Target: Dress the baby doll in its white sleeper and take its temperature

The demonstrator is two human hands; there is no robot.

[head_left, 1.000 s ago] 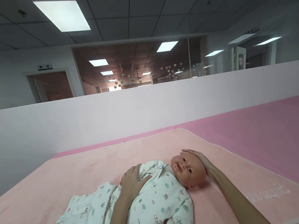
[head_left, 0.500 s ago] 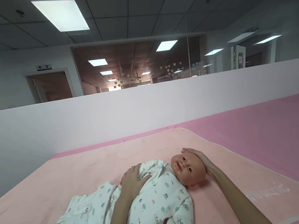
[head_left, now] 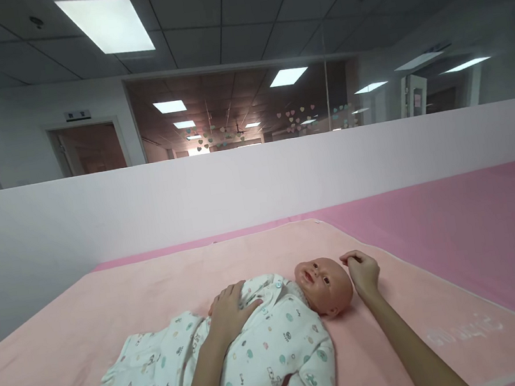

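A baby doll [head_left: 324, 287] lies on its back, its bald head toward the right. It wears white clothes [head_left: 272, 358] printed with small coloured figures. My left hand [head_left: 230, 314] rests on the doll's belly, palm down, thumb apart from the other fingers. Just right of the head is my right hand [head_left: 365, 272], its fingers curled in and nothing visible in them. It sits slightly apart from the head. The doll's hands and feet are mostly hidden by the clothing.
Beneath the doll a peach blanket [head_left: 146, 287] covers a pink mat [head_left: 474, 218]. A low white wall [head_left: 255, 180] runs along the back, and a glass window [head_left: 235, 109] is above it.
My right hand has left the doll's head, moved a little to the right and curled its fingers. My left hand stays on the belly.
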